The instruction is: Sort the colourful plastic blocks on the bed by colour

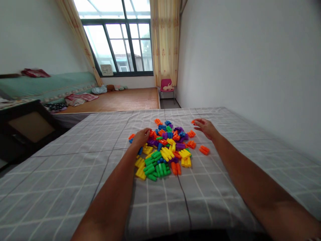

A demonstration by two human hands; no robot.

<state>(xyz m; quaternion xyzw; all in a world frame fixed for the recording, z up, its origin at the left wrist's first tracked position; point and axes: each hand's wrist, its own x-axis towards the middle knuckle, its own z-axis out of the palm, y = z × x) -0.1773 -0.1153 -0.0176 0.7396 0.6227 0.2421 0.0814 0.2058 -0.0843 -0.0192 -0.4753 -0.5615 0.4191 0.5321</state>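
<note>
Colourful plastic pieces lie heaped on a grey checked cloth (160,204), with green pieces (160,169) and yellow pieces (167,153) at the near side. My left hand (142,136) is at the heap's left edge, its fingers closed by orange pieces; what they grip is hidden. On the far right side, my right hand (204,127) has its thumb and fingertips around a small orange piece (193,122). Below that hand a separate orange piece (204,150) lies on the cloth.
A dark cabinet (30,124) stands at the left. Beyond the cloth are a low wooden platform (127,98) with fabrics on it and a pink chair (166,83) under the curtain. A white wall (245,67) runs along the right.
</note>
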